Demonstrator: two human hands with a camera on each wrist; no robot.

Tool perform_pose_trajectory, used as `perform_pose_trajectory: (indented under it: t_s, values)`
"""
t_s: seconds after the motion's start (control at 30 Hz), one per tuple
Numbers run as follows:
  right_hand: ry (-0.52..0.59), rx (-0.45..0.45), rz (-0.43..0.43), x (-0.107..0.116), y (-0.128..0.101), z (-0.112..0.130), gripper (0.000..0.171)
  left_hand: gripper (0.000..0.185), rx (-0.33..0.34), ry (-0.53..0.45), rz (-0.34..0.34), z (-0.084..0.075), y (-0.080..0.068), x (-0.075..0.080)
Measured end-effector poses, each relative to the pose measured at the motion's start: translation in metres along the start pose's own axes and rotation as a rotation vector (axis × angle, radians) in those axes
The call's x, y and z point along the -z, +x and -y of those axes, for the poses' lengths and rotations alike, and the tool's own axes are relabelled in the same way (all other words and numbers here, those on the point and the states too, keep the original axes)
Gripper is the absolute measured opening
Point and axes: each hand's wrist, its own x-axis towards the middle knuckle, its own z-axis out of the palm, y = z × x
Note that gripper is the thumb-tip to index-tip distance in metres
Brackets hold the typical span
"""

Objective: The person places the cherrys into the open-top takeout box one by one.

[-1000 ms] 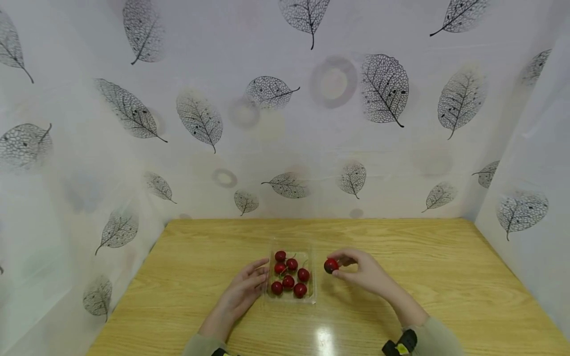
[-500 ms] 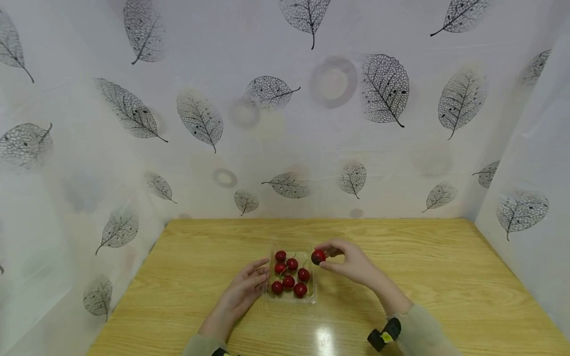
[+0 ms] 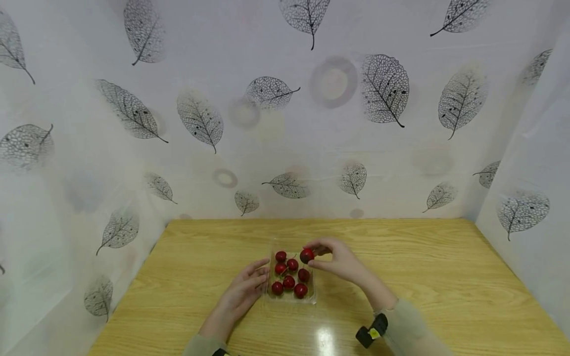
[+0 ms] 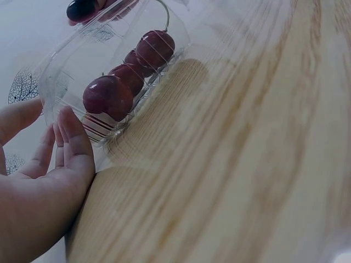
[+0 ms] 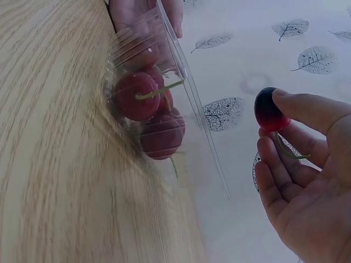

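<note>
A clear plastic box [image 3: 291, 299] stands on the table with several red cherries [image 3: 288, 282] in it, some with green stems. My right hand [image 3: 336, 259] pinches one more cherry [image 3: 307, 255] between thumb and fingers, above the box's back right part. In the right wrist view this cherry [image 5: 272, 109] is dark on one side, and its green stem hangs down by the fingers. My left hand [image 3: 242, 290] touches the left wall of the box with its fingers fairly straight. The left wrist view shows those fingertips [image 4: 68, 118] against the clear wall.
The box stands on a wood-grain table [image 3: 401, 257]. Behind and at both sides hangs a pale sheet [image 3: 285, 143] printed with dark leaves. A black strap [image 3: 373, 330] with a yellow mark sits on my right wrist.
My right hand has carried its cherry leftward and slightly back, from beside the box to above it. The left hand, the box and the cherries inside have stayed put.
</note>
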Motion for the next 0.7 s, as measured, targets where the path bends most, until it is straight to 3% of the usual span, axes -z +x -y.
perform_pose_trajectory:
  t_s: [0.7]
  values:
    - [0.059, -0.002, 0.043, -0.026, 0.008, -0.001, 0.035, 0.058, 0.002, -0.013, 0.012, -0.003, -0.002, -0.004]
